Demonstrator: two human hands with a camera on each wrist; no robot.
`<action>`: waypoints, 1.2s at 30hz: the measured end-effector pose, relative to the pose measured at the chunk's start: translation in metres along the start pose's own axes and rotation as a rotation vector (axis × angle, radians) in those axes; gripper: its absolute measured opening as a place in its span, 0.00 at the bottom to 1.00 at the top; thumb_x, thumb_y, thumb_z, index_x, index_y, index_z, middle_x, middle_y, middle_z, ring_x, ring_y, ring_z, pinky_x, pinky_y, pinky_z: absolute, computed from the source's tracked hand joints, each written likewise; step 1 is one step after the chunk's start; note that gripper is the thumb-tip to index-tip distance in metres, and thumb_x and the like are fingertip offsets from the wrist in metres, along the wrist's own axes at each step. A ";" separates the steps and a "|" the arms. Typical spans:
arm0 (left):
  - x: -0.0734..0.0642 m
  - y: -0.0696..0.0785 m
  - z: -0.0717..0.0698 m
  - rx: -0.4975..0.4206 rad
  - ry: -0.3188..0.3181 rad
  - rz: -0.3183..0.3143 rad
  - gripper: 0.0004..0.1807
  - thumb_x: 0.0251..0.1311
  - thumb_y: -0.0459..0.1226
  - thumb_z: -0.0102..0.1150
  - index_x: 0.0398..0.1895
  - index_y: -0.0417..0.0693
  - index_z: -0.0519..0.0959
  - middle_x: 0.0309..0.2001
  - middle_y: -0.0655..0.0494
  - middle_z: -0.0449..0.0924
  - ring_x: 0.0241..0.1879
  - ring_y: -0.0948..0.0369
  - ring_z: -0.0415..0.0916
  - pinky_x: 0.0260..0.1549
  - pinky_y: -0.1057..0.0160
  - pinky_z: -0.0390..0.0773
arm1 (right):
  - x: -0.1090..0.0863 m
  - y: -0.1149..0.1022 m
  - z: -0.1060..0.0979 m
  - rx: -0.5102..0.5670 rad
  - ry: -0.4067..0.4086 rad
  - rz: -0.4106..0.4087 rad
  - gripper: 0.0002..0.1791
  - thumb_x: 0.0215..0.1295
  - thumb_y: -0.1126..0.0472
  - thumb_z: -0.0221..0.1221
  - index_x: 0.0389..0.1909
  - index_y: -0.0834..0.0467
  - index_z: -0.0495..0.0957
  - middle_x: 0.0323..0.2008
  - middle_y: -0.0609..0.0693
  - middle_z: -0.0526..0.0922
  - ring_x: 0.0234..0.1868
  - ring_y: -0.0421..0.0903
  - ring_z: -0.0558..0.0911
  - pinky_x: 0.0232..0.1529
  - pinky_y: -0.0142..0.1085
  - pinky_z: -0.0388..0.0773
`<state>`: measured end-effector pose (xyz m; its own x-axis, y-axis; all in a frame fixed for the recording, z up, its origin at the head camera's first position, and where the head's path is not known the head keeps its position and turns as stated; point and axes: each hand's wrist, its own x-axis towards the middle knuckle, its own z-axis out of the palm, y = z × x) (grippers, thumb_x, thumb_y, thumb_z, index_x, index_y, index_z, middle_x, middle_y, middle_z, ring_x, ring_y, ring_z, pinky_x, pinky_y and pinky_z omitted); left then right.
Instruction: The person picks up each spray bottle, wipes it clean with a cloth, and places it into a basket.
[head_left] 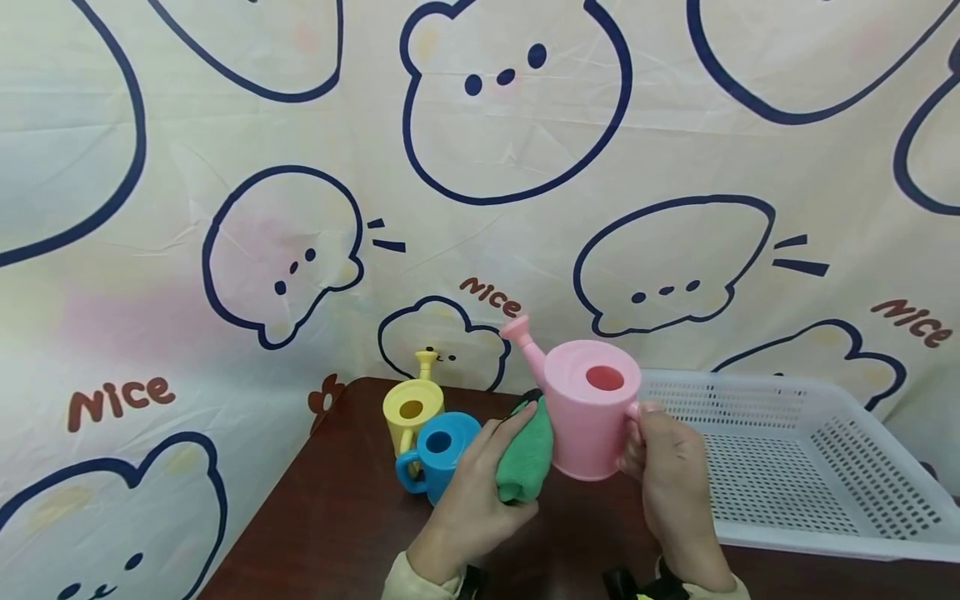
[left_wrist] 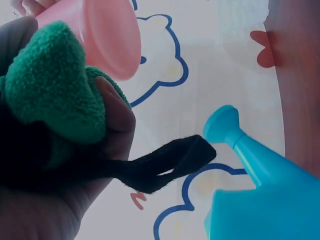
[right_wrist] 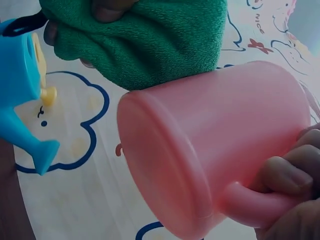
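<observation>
My right hand (head_left: pixel 671 475) grips the handle of a pink watering can (head_left: pixel 588 417), held up above the brown table with its spout pointing up and left. In my left hand (head_left: pixel 483 492) is a bunched green cloth (head_left: pixel 527 454) with a black loop (left_wrist: pixel 170 162), pinched between thumb and fingers. The right wrist view shows the cloth (right_wrist: pixel 145 40) right against the side of the pink can (right_wrist: pixel 220 135). Behind my left hand stand a blue watering can (head_left: pixel 444 446) and a yellow watering can (head_left: pixel 411 407), the blue one partly covered by the hand.
A white perforated plastic basket (head_left: pixel 817 546) sits on the right of the dark brown table (head_left: pixel 315 517). Behind the table hangs a pale curtain (head_left: pixel 480 242) printed with bear outlines and words. The table's left edge runs beside the yellow and blue cans.
</observation>
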<state>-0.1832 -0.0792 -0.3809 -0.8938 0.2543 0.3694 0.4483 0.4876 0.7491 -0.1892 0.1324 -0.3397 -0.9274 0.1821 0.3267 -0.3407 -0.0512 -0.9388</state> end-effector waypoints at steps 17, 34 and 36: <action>0.001 0.008 0.022 0.028 0.196 0.047 0.63 0.43 0.27 0.81 0.82 0.68 0.57 0.60 0.49 0.75 0.59 0.54 0.75 0.52 0.47 0.87 | -0.003 0.001 0.007 -0.152 -0.048 0.063 0.29 0.85 0.52 0.47 0.23 0.69 0.66 0.16 0.48 0.60 0.17 0.41 0.60 0.19 0.32 0.61; 0.000 0.003 0.037 0.383 0.285 0.234 0.58 0.46 0.36 0.86 0.78 0.77 0.63 0.65 0.46 0.75 0.59 0.50 0.79 0.48 0.48 0.89 | -0.006 -0.007 0.008 -0.105 0.012 0.047 0.27 0.86 0.52 0.44 0.29 0.69 0.70 0.17 0.50 0.61 0.17 0.43 0.61 0.21 0.32 0.64; 0.000 0.003 0.038 0.391 0.262 0.233 0.57 0.47 0.36 0.85 0.79 0.78 0.63 0.66 0.47 0.75 0.60 0.49 0.79 0.48 0.48 0.89 | -0.006 -0.008 0.007 -0.080 0.020 0.029 0.27 0.86 0.53 0.43 0.29 0.70 0.69 0.17 0.50 0.61 0.17 0.44 0.61 0.21 0.32 0.64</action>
<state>-0.1810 -0.0463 -0.3991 -0.7205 0.2002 0.6639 0.5611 0.7309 0.3885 -0.1819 0.1246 -0.3336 -0.9333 0.2011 0.2975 -0.2994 0.0220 -0.9539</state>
